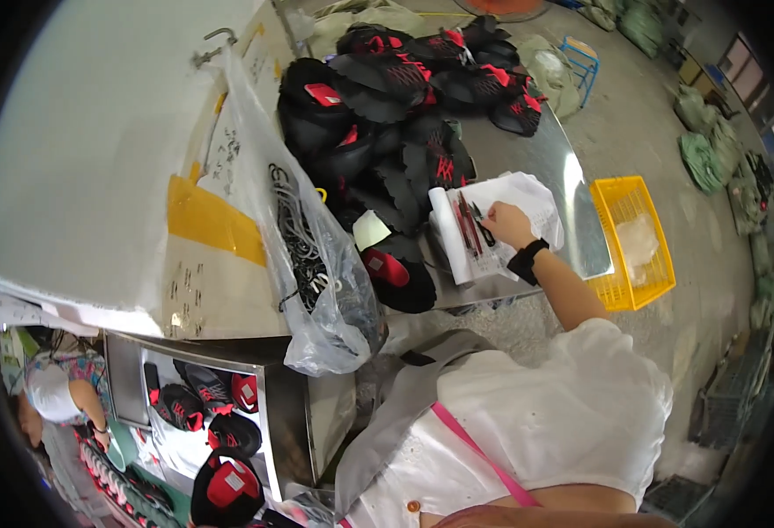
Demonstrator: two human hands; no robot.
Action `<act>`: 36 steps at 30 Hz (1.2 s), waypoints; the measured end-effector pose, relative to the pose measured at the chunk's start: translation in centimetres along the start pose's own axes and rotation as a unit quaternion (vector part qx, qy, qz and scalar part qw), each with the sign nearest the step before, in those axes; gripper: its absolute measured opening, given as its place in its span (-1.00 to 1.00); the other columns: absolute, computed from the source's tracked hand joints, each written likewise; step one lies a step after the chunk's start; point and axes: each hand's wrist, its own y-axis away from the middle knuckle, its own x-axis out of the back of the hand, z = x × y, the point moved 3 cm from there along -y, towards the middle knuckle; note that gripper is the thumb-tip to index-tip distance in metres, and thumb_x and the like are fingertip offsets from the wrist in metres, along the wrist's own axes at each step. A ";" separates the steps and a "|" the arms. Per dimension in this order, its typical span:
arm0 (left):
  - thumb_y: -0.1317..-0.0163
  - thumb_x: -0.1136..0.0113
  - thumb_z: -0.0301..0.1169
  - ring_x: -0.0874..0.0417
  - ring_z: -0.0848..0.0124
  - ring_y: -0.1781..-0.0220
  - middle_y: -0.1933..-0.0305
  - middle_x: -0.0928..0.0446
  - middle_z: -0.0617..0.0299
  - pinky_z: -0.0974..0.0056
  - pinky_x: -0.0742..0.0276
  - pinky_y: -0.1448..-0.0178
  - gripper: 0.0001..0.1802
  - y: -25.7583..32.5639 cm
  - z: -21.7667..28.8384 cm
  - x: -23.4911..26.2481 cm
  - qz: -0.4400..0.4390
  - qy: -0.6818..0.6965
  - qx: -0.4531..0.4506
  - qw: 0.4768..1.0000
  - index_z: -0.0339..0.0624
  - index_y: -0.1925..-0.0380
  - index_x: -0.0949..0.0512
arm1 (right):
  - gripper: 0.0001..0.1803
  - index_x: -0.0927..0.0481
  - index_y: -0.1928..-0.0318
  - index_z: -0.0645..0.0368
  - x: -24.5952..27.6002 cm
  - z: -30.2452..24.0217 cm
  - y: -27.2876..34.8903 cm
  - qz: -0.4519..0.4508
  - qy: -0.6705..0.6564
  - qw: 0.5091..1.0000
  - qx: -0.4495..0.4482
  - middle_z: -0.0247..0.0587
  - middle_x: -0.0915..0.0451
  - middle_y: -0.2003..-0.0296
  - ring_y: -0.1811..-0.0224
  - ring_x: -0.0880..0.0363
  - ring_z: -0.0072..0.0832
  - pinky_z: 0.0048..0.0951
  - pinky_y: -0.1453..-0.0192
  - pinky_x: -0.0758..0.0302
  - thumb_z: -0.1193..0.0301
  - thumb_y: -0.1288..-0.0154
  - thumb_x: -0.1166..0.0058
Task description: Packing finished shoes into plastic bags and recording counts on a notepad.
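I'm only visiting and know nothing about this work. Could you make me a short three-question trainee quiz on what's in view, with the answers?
1. Multiple choice: what colour is the plastic crate beside the metal table?
A) Blue
B) Yellow
C) Green

2. True or false: the right hand is inside that crate.

3. Fill in: the wristband worn near the right hand is ____ in colour.

Key:
1. B, yellow.
2. False; the hand is at the white papers, beside some slender tools.
3. Black.
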 end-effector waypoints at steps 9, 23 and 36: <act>-0.28 -0.04 -0.25 -0.41 0.34 0.62 0.49 -0.55 0.14 0.22 -0.39 0.48 -0.68 -1.6 -12.3 3.2 0.111 0.071 0.137 0.982 -0.33 0.25 -0.56 | -0.82 -0.50 0.46 0.30 4.5 0.4 0.4 0.133 -0.259 0.955 -0.063 -0.10 -0.54 0.57 0.51 -0.57 -0.40 -0.43 0.38 -0.50 0.40 -0.08 0.00; -0.17 -0.12 -0.51 -0.46 0.40 0.23 0.25 -0.51 0.22 0.31 -0.38 0.07 -0.81 -1.6 -21.3 4.7 0.011 0.293 0.270 0.917 -0.40 0.25 -0.48 | -0.76 -0.47 0.17 0.27 -6.6 -51.1 25.6 -0.408 -0.326 0.661 0.539 -0.25 -0.48 0.37 0.40 -0.48 -0.50 -0.48 0.29 -0.40 0.54 -0.11 0.10; -0.27 0.03 -0.48 -0.48 0.37 0.11 0.19 -0.51 0.17 0.32 -0.35 -0.03 -0.74 2.1 -24.1 8.8 -0.033 0.348 0.264 0.899 -0.33 0.06 -0.43 | -0.70 -0.52 0.10 0.12 -15.8 -63.8 40.1 -0.411 -0.135 0.459 0.776 -0.18 -0.50 0.38 0.33 -0.52 -0.25 -0.29 0.29 -0.44 0.29 -0.16 -0.02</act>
